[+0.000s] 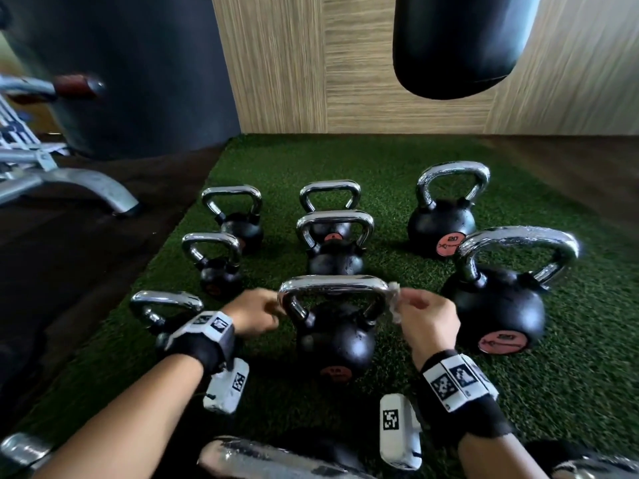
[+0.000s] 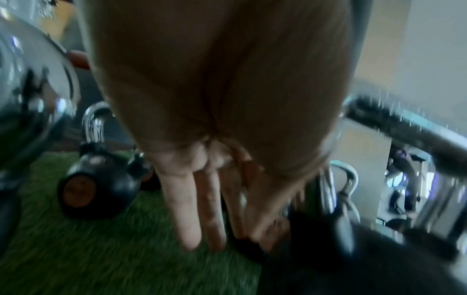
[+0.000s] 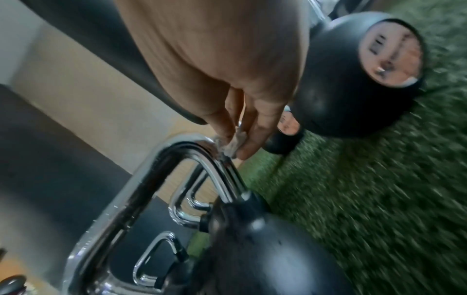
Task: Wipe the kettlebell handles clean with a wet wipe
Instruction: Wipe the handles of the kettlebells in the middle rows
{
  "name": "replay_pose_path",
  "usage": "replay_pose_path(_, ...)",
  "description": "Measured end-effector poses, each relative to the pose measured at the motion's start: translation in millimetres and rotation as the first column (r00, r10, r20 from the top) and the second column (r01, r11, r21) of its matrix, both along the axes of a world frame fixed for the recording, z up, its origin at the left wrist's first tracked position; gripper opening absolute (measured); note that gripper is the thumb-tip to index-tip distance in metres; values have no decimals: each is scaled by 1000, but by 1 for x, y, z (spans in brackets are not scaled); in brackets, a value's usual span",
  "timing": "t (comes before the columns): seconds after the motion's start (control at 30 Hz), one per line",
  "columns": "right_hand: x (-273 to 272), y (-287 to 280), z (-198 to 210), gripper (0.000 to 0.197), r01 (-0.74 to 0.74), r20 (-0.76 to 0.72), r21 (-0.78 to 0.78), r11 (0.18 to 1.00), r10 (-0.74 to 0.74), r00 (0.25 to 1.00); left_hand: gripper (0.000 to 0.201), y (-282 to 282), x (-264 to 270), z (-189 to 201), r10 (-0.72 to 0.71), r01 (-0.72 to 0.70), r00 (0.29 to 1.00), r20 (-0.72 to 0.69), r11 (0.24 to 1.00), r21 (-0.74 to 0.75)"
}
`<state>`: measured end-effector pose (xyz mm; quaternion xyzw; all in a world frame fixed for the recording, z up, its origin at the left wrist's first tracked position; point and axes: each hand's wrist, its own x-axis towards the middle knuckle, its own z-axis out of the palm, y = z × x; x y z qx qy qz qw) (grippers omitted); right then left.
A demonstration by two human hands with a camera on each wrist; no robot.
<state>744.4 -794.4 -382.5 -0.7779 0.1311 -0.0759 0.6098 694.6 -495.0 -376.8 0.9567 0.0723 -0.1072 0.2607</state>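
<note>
Several black kettlebells with chrome handles stand on green turf [image 1: 397,160]. The nearest centre kettlebell [image 1: 335,340] has a wide chrome handle [image 1: 333,286], blurred in the right wrist view [image 3: 161,169]. My right hand [image 1: 427,314] pinches a crumpled wet wipe [image 1: 395,300] against the handle's right corner; the wipe [image 3: 231,146] sits between thumb and fingertips [image 3: 248,147]. My left hand [image 1: 257,311] hovers beside the handle's left corner, holding nothing. Its fingers [image 2: 189,209] are stretched out straight over the turf.
A large kettlebell [image 1: 498,302] stands close on the right, and a small one [image 1: 166,305] lies under my left wrist. More stand behind [image 1: 332,243]. A punching bag [image 1: 460,43] hangs at the back, a bench frame [image 1: 69,181] at left. Another chrome handle [image 1: 276,458] crosses the bottom edge.
</note>
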Motion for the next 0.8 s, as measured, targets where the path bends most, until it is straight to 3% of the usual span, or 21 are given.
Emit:
replay_pose_path(0.03, 0, -2, 11, 5, -10, 77, -32, 999, 13, 997, 24, 4, -3, 15, 60, -56, 994, 95, 997, -52)
replay_pose_path(0.1, 0, -4, 33, 11, -66, 231, -21, 998, 69, 970, 26, 2, -6, 46, 166, -87, 958, 235, 945, -315)
replay_pose_path(0.2, -6, 1, 67, 10, -255, 392, -10, 967, 238, 889, 24, -23, -9, 95, 195, 43, 924, 330, 803, -595)
replay_pose_path(0.3, -14, 12, 93, 11, -471, 479, -35, 881, 429, 766, 32, -59, -10, 129, 141, 94, 956, 256, 680, -727)
replay_pose_path(0.4, -18, 23, 104, 12, -511, 523, -63, 857, 464, 715, 35, -78, -10, 138, 96, 67, 986, 138, 525, -849)
replay_pose_path(0.5, -17, 28, 107, 18, -509, 538, -67, 858, 460, 706, 26, -83, -10, 135, 132, 72, 981, 142, 429, -900)
replay_pose_path(0.67, -13, 35, 103, 36, -378, 534, -121, 918, 381, 755, 24, -79, -9, 128, 146, 98, 973, 178, 440, -893)
replay_pose_path(0.8, -12, 34, 87, 41, -450, 533, -116, 886, 437, 724, 20, -73, -7, 126, 168, 78, 967, 190, 516, -853)
